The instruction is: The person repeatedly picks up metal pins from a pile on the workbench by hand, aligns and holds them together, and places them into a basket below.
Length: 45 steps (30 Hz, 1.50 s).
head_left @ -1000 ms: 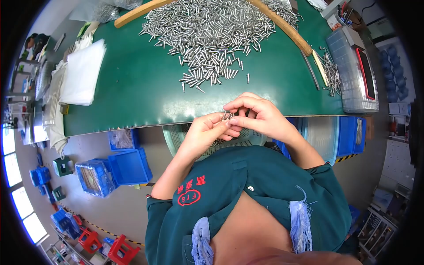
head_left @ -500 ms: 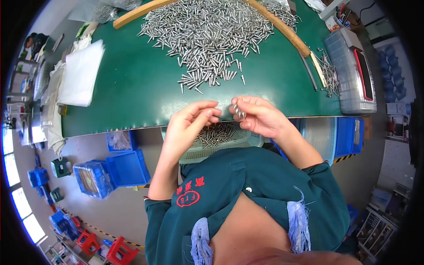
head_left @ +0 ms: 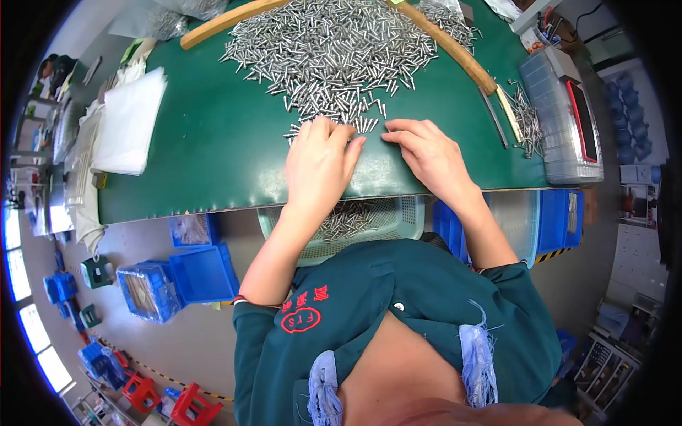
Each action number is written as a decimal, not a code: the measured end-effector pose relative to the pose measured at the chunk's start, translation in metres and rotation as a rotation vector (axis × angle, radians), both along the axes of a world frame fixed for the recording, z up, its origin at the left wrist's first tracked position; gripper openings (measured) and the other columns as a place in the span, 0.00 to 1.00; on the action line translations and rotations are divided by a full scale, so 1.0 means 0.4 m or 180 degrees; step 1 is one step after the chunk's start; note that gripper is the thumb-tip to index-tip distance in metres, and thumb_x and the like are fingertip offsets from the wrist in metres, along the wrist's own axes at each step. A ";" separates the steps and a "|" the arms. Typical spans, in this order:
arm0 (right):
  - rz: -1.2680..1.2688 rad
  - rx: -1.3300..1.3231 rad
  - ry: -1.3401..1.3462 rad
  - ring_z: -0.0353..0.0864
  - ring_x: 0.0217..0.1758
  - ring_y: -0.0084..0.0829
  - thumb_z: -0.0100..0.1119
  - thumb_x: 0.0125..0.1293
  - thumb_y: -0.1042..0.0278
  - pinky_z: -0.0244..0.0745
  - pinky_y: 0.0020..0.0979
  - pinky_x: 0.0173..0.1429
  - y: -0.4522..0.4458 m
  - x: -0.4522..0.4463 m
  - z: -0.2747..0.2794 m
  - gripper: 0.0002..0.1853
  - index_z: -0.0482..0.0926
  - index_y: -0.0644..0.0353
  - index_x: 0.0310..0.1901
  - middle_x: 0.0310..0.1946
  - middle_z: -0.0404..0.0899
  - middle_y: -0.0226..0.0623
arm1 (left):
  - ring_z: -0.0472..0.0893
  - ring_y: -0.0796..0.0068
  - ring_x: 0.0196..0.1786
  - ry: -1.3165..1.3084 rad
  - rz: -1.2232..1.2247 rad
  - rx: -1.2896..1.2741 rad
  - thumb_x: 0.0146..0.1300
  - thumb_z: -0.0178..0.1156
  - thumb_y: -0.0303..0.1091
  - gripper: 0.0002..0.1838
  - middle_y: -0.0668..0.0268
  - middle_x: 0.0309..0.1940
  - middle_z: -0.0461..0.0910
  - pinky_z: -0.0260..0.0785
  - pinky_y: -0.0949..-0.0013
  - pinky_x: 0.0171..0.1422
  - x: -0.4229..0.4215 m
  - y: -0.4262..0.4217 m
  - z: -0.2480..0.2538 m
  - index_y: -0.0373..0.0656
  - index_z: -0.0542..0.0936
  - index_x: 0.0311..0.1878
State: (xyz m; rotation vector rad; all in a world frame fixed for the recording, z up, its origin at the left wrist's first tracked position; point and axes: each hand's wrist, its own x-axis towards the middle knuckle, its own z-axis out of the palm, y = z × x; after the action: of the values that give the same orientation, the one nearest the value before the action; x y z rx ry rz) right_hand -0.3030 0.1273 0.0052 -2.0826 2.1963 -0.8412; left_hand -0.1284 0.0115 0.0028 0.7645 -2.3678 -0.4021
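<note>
A large heap of small silver metal pins [head_left: 334, 53] lies on the green tabletop [head_left: 220, 142], narrowing toward me. My left hand [head_left: 316, 163] is palm down over the heap's near tip, its bent fingers among the pins and its thumb held apart. It covers part of the nearest pins. To the right, my right hand [head_left: 430, 156] rests low over the table, fingers stretched toward the left hand and slightly apart. Nothing shows in it, though its palm side is hidden. Below the table edge, a pale green basket [head_left: 412, 220] contains more metal pins [head_left: 348, 220].
Wooden strips [head_left: 455, 50] border the heap. White sheets [head_left: 131, 121] lie at the left. On the right are thin metal rods [head_left: 524, 117] and a clear plastic case [head_left: 558, 128] with a red-edged phone [head_left: 582, 121]. Blue bins [head_left: 206, 270] stand below the table.
Both hands have moved forward from the table edge to the heap's near end. The several metal pins seen in my right hand before no longer show. The nearest loose pins are now covered.
</note>
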 end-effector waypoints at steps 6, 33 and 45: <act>-0.0362 0.0166 -0.0007 0.81 0.45 0.32 0.65 0.61 0.70 0.80 0.36 0.46 0.013 -0.018 0.008 0.06 0.84 0.51 0.40 0.38 0.80 0.26 | 0.76 0.59 0.43 -0.0633 0.0296 -0.0514 0.51 0.74 0.44 0.18 0.61 0.35 0.75 0.67 0.59 0.44 -0.091 -0.006 0.000 0.41 0.80 0.34; 0.0451 0.0707 -0.0610 0.80 0.52 0.37 0.68 0.62 0.64 0.77 0.37 0.53 0.007 0.016 0.025 0.15 0.83 0.55 0.49 0.46 0.79 0.32 | 0.77 0.61 0.43 -0.0781 -0.1003 -0.0026 0.61 0.65 0.30 0.09 0.64 0.39 0.78 0.72 0.61 0.49 0.035 0.014 0.002 0.44 0.81 0.45; 0.0713 0.0690 -0.0491 0.79 0.50 0.33 0.68 0.62 0.64 0.77 0.35 0.50 0.000 0.023 0.027 0.13 0.83 0.51 0.49 0.48 0.79 0.26 | 0.77 0.62 0.42 -0.0517 -0.0774 0.0442 0.60 0.69 0.38 0.11 0.65 0.36 0.75 0.71 0.59 0.46 0.065 0.075 -0.001 0.45 0.82 0.43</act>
State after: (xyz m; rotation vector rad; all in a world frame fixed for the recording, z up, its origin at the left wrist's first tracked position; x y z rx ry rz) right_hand -0.2938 0.1272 0.0160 -2.0347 1.8439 -0.6854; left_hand -0.1026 0.0414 0.0025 0.5904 -2.6179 -0.6331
